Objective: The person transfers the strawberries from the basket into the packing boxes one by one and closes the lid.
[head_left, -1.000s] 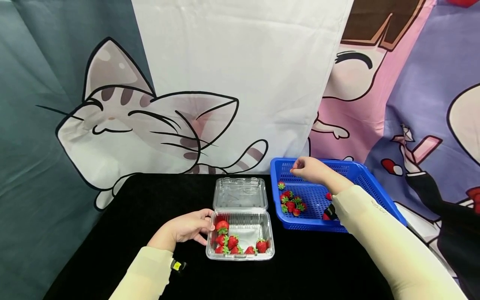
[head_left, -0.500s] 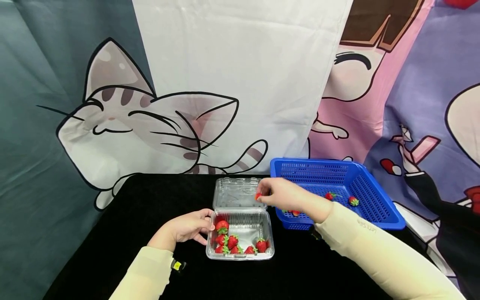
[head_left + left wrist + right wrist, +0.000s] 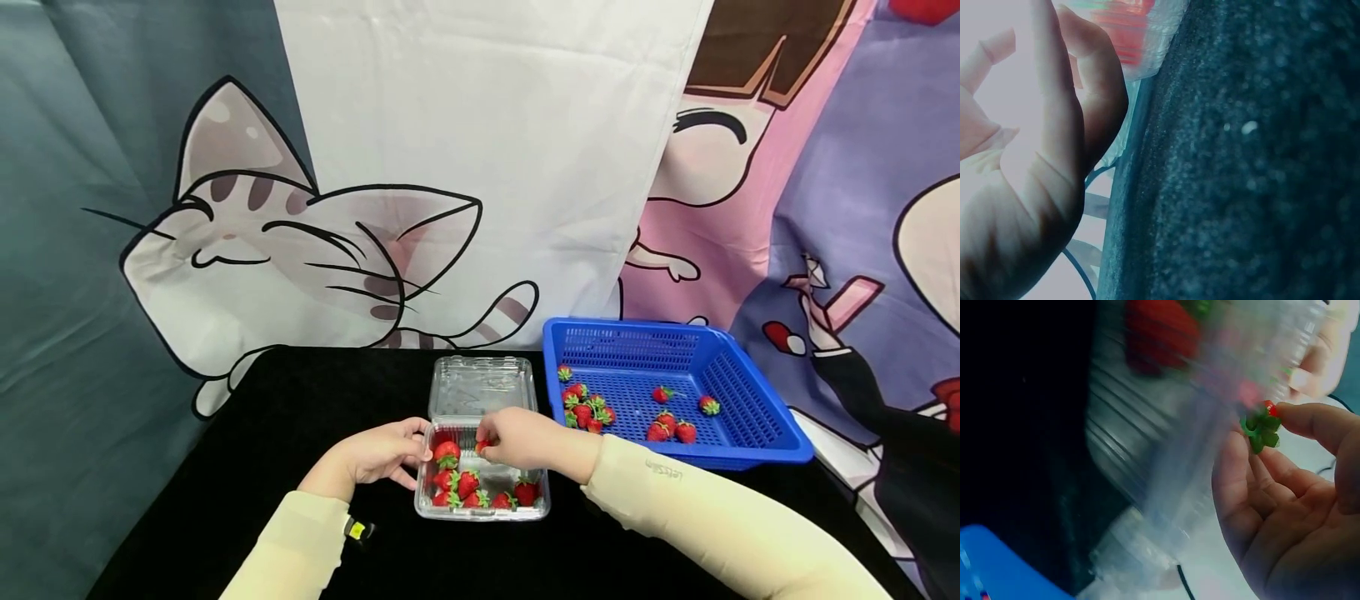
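A clear plastic clamshell box [image 3: 483,514] stands on the black cloth with its lid [image 3: 483,387] folded back. Several strawberries [image 3: 468,483] lie along its left side and front, one of them in the front right corner. My left hand [image 3: 375,452] grips the box's left rim, thumb at the edge. Over the back part of the box, my right hand [image 3: 522,437] pinches a strawberry [image 3: 1262,430] between thumb and fingers, green leaves showing in the right wrist view. In the left wrist view, the left hand [image 3: 1041,125] is bent beside the plastic wall, partly washed out by glare.
A blue perforated basket [image 3: 750,456] stands to the right of the box, with several strawberries [image 3: 583,414] at its left end and others [image 3: 666,427] towards its front. Behind the black-covered table [image 3: 337,383] hangs a printed cloth [image 3: 480,125] with a cartoon cat.
My right hand has moved from above the basket, leftwards past the lid, to over the box, carrying a strawberry. The left hand keeps its grip on the rim.
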A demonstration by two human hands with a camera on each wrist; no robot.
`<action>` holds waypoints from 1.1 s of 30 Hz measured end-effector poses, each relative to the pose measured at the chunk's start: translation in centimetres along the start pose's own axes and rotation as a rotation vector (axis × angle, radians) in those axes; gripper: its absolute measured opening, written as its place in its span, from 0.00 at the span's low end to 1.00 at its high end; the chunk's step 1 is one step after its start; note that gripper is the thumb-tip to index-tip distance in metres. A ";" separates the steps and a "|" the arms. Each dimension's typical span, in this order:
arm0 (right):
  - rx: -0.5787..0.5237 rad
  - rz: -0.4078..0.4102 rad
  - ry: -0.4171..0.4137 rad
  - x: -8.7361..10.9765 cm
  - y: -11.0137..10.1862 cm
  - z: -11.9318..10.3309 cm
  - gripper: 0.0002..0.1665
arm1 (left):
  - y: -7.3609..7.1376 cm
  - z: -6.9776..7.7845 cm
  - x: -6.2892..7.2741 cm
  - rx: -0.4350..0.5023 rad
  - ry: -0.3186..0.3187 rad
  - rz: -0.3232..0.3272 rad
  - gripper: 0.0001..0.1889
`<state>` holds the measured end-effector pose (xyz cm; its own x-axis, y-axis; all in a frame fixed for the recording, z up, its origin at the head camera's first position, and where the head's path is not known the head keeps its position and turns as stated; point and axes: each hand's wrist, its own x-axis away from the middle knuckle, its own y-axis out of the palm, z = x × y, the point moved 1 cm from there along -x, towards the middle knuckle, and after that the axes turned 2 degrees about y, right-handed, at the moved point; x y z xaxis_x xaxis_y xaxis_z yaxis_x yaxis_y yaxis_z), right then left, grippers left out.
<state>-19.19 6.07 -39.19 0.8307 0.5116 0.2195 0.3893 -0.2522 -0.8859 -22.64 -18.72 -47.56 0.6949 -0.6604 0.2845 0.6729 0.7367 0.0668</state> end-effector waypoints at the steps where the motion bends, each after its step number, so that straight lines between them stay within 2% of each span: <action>1: 0.013 -0.009 0.008 -0.2 0.3 0.0 0.11 | 0.0 0.1 0.0 0.001 0.001 -0.002 0.25; 8: 0.107 0.003 0.020 -1.5 2.0 -0.3 0.08 | 0.3 0.5 0.2 -0.001 0.008 -0.015 0.25; 16: 0.074 -0.004 0.048 -1.9 2.4 -0.6 0.16 | 0.3 0.7 -0.1 0.001 0.003 -0.006 0.27; 26: 0.050 0.005 0.062 -1.6 2.5 -0.7 0.15 | 0.2 0.6 0.2 0.009 0.000 -0.014 0.27; 30: 0.061 0.023 0.055 -1.4 2.2 -0.8 0.17 | 0.3 0.6 0.3 0.012 0.004 -0.017 0.27; 33: 0.024 0.017 0.050 -1.2 1.5 -1.0 0.19 | 0.3 0.6 0.4 0.009 0.005 -0.008 0.27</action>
<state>-19.17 4.26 -40.31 0.8563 0.4656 0.2238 0.3657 -0.2405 -0.8991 -22.28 -18.67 -46.89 0.6910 -0.6668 0.2791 0.6758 0.7330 0.0780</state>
